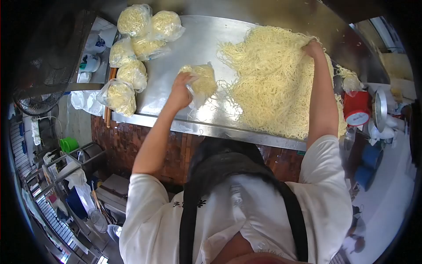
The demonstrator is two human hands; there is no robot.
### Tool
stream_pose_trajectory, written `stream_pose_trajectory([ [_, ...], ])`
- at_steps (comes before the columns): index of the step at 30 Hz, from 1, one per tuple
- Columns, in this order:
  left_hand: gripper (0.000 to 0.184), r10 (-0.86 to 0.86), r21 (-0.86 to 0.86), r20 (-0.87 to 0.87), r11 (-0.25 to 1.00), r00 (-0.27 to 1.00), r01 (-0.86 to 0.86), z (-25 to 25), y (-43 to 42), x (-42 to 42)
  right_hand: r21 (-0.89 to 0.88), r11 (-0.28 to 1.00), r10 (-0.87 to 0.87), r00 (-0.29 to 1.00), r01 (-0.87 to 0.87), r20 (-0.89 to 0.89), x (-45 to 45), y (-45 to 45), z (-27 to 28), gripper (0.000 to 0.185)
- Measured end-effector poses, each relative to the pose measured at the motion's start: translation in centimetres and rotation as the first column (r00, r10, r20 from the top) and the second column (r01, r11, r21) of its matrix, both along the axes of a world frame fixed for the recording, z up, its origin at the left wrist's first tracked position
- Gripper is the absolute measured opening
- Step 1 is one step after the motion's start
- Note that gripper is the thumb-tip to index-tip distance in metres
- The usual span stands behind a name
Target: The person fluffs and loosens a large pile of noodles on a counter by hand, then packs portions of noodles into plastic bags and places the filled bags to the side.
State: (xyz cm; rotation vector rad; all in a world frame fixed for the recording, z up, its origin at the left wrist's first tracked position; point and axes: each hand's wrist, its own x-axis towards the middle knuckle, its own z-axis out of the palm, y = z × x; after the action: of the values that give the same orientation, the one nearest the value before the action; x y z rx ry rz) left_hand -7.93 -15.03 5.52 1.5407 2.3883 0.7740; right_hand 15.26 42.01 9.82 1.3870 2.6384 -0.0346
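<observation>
A wide heap of loose pale yellow noodles [272, 83] covers the right half of the metal table [162, 79]. At the heap's far right edge is my right hand [312, 48], its fingers closed and partly buried in noodles. Left of the heap, my left hand [181, 91] grips the edge of a clear plastic bag [203, 81] that has some noodles inside and rests on the metal. Several filled noodle bags [134, 20] are grouped at the table's left end.
A red container [356, 105] and a round metal lid [380, 110] are beyond the table's right end. On the left are a black fan [41, 94], a green item [69, 144] and a metal rack [81, 165]. The table's raised front edge [211, 130] runs before me.
</observation>
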Motion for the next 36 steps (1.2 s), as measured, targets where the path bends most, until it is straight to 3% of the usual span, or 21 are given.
stream_pose_trajectory([
  [2,0.071,0.196,0.098,0.143,0.973,0.97,-0.211,3.7,-1.7,4.6,0.01,1.0,0.001,1.0,-0.001,0.024,-2.3,-10.8,5.3,0.05],
  [3,0.074,0.286,0.141,0.217,0.937,0.933,-0.32,5.1,-1.5,6.8,-0.249,0.968,0.059,0.995,-0.036,0.084,-4.0,-16.4,7.8,0.05],
  [4,0.071,0.373,0.099,0.294,0.904,0.88,-0.416,5.3,-0.9,9.1,-0.164,0.941,0.276,0.951,-0.296,-0.138,-3.7,-20.2,3.0,0.055],
  [5,0.067,0.456,0.047,0.366,0.861,0.811,-0.506,5.3,-0.1,11.4,-0.145,0.908,0.348,0.901,-0.392,-0.259,-4.2,-27.9,3.0,0.067],
  [6,0.064,0.532,-0.007,0.429,0.81,0.73,-0.586,5.2,0.4,12.6,-0.287,0.859,0.362,0.899,-0.424,-0.246,-5.7,-33.9,3.0,0.074],
  [7,0.055,0.515,0.069,0.448,0.795,0.731,-0.602,4.0,1.0,12.3,-0.246,0.802,0.415,0.803,-0.545,-0.427,-6.2,-37.5,-1.2,0.074],
  [9,0.039,0.48,0.217,0.478,0.747,0.736,-0.628,0.9,3.1,10.0,-0.457,0.682,0.432,0.819,-0.571,-0.378,-8.0,-40.8,-3.1,0.067],
  [12,0.02,0.25,0.187,0.887,0.573,0.388,-0.798,3.2,4.9,4.9,-0.574,0.584,0.331,0.814,-0.574,-0.478,-9.9,-40.0,-1.7,0.054],
  [15,0.02,0.164,0.215,0.885,0.684,0.435,-0.697,9.4,4.0,4.9,-0.398,0.477,0.477,0.611,-0.784,-0.632,-10.4,-38.6,4.6,0.044],
  [16,0.021,0.221,0.262,0.786,0.726,0.577,-0.636,11.0,3.7,6.6,-0.488,0.395,0.473,0.628,-0.778,-0.618,-11.3,-38.3,6.8,0.043],
  [18,0.023,0.235,0.289,0.755,0.719,0.613,-0.632,11.3,3.1,7.7,-0.697,0.315,-0.007,0.733,-0.644,-0.68,-13.5,-39.7,5.4,0.038],
  [19,0.024,0.245,0.295,0.741,0.718,0.626,-0.63,11.2,2.7,8.3,-0.782,0.228,-0.257,0.738,-0.581,-0.624,-14.1,-40.1,4.3,0.036],
  [20,0.027,0.283,0.247,0.755,0.713,0.592,-0.656,9.4,1.8,7.5,-0.714,0.466,0.213,0.849,-0.523,-0.483,-14.8,-39.6,3.0,0.038],
  [23,0.032,0.386,0.069,0.798,0.705,0.463,-0.706,8.4,-0.2,6.1,-0.158,0.593,0.513,0.521,-0.79,-0.682,-10.2,-39.5,1.4,0.036],
  [25,0.036,0.345,0.131,0.784,0.721,0.516,-0.681,7.2,-0.7,6.2,-0.452,0.691,0.187,0.744,-0.564,-0.642,-7.3,-38.6,6.2,0.04],
  [27,0.035,0.303,0.142,0.805,0.736,0.511,-0.662,7.3,-0.2,6.2,-0.4,0.828,0.08,0.79,-0.392,-0.608,-7.5,-39.1,6.5,0.042],
  [28,0.034,0.306,0.148,0.785,0.752,0.538,-0.643,7.6,0.1,6.1,-0.2,0.921,0.146,0.772,-0.335,-0.619,-8.4,-40.2,4.4,0.042],
  [30,0.033,0.309,0.147,0.749,0.784,0.585,-0.603,8.3,0.7,6.0,-0.162,0.942,0.154,0.806,-0.295,-0.572,-9.4,-39.1,2.0,0.041],
  [32,0.033,0.298,0.111,0.775,0.804,0.557,-0.584,11.8,0.2,5.7,-0.497,0.816,0.043,0.887,-0.296,-0.459,-9.1,-36.6,2.8,0.038],
  [35,0.033,0.289,0.08,0.754,0.85,0.589,-0.52,11.8,0.4,3.7,-0.23,0.863,0.165,0.681,-0.451,-0.713,-5.4,-35.4,3.3,0.032],
  [36,0.033,0.302,0.016,0.769,0.872,0.563,-0.489,11.1,1.0,3.5,-0.402,0.842,0.091,0.829,-0.36,-0.553,-4.2,-36.1,3.8,0.032],
])
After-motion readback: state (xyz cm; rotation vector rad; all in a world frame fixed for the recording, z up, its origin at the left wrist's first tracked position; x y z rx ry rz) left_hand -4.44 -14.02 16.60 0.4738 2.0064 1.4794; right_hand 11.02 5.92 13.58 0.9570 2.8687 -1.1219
